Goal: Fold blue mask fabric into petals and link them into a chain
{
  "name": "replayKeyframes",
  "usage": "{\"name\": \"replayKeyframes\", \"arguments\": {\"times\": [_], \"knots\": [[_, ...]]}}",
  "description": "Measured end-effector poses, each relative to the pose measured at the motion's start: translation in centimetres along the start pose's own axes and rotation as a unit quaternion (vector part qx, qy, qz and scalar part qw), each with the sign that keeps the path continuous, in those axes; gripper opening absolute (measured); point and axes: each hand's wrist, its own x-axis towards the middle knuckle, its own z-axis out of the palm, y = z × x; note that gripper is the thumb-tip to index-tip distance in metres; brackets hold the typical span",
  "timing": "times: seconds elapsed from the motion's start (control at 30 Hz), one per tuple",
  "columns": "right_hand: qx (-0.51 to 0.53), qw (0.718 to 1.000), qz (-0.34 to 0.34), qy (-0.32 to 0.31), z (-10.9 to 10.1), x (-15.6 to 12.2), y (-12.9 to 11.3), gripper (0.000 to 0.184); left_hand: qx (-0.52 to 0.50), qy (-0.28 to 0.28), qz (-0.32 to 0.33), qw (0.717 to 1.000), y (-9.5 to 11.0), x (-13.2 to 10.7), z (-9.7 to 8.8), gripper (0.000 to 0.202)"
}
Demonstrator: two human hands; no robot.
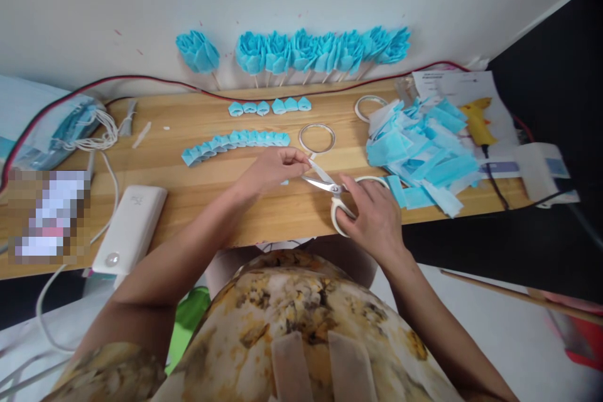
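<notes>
My right hand grips white-handled scissors, fingers in the loops. The blades are parted and point left, towards my left hand. Thumb and fingers of my left hand are pinched together right at the blade tips; what they hold is too small to make out. Just beyond the fingertips lies a thin tape roll, with a small pale bit at its near edge. A curved row of folded light-blue pieces lies behind my left hand. Shorter rows of folded blue pieces sit farther back.
Blue fabric flowers on sticks lean along the wall. Cut blue strips are heaped at right, beside another tape roll and a yellow glue gun. At left are a white power bank, a phone and cables.
</notes>
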Motion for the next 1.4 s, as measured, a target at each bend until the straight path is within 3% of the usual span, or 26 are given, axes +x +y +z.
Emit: {"name": "replayKeyframes", "arguments": {"times": [0.2, 0.4, 0.57, 0.67, 0.77, 0.87, 1.03, 1.23, 1.4], "knots": [[-0.002, 1.000, -0.015, 0.003, 0.0, 0.1, 0.1, 0.048, -0.024, -0.018, -0.019, 0.999, 0.7, -0.4, 0.0, 0.015], [0.002, 1.000, -0.022, 0.001, -0.1, 0.2, 0.0, 0.047, -0.014, -0.002, -0.031, 0.999, 0.5, -0.1, 0.0, 0.009], [0.132, 0.991, 0.013, -0.016, -0.1, 0.2, 0.0, 0.045, -0.018, -0.032, -0.046, 0.998, 0.6, 0.1, -0.5, 0.006], [0.313, 0.942, 0.112, -0.052, 0.0, 0.2, -0.3, 0.041, -0.041, -0.044, -0.052, 0.997, 0.5, 0.5, -0.7, 0.004], [0.458, 0.850, 0.244, -0.096, 0.4, 0.3, -0.8, 0.047, -0.067, -0.030, -0.037, 0.997, 0.3, 0.8, -0.4, 0.004], [0.531, 0.774, 0.324, -0.120, 0.5, 0.6, -1.2, 0.056, -0.079, 0.001, -0.026, 0.997, 0.2, 0.7, 0.0, 0.004], [0.605, 0.676, 0.401, -0.128, -0.4, 1.6, -1.9, 0.063, -0.080, 0.039, 0.005, 0.996, 0.2, -0.2, 0.4, 0.011], [0.668, 0.592, 0.429, -0.142, -1.4, 2.4, -2.3, 0.060, -0.040, 0.074, 0.046, 0.995, 0.3, -0.8, 0.5, 0.012], [0.676, 0.585, 0.426, -0.137, -1.0, 2.4, -2.3, 0.058, -0.020, 0.073, 0.062, 0.995, 0.2, -1.1, 0.3, 0.011]]}}
